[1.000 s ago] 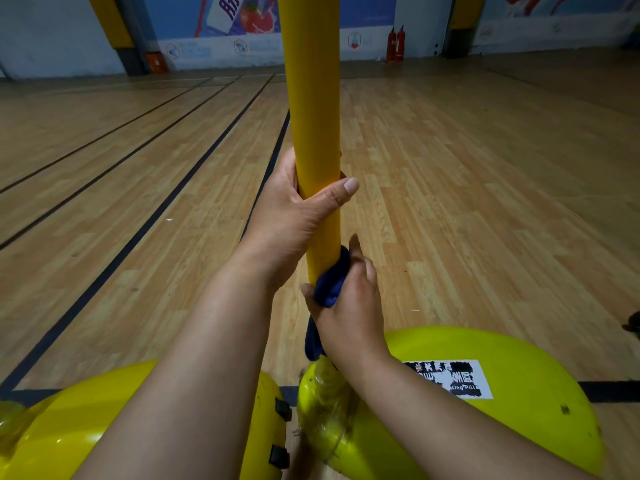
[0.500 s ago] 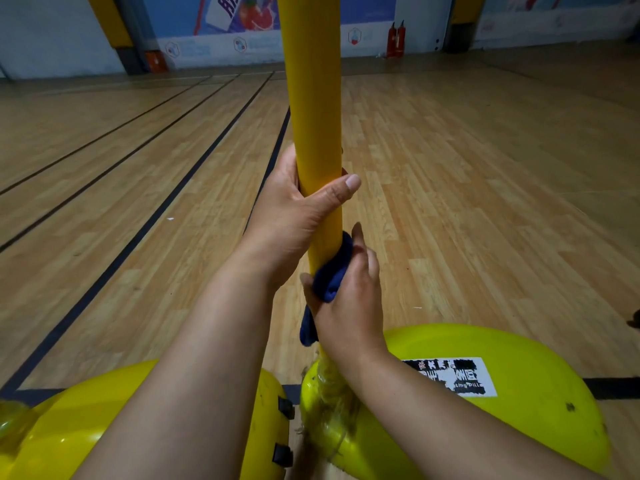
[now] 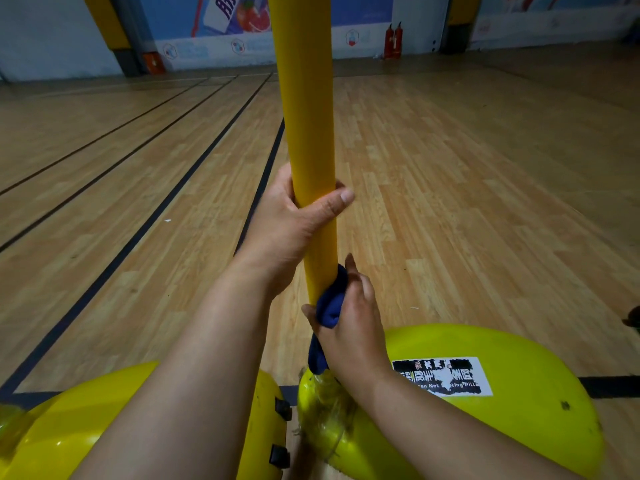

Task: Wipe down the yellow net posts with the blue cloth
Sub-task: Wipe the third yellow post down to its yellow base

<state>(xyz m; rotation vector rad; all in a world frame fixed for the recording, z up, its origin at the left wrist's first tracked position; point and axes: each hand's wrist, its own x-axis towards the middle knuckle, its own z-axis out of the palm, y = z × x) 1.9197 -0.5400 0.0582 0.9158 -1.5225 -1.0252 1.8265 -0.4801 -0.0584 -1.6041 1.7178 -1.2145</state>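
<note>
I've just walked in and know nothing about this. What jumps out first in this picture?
A thick yellow post rises through the middle of the view, with the left hand wrapped around it. Just below, the right hand presses a dark blue cloth against the post. At the bottom sit two glossy yellow bases, the right one bearing a black-and-white label, on a wooden court floor.

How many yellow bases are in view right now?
2: one base at lower right beneath the post, bearing a label; another base at lower left, partly hidden by the forearm. Others may lie outside the frame.
</note>
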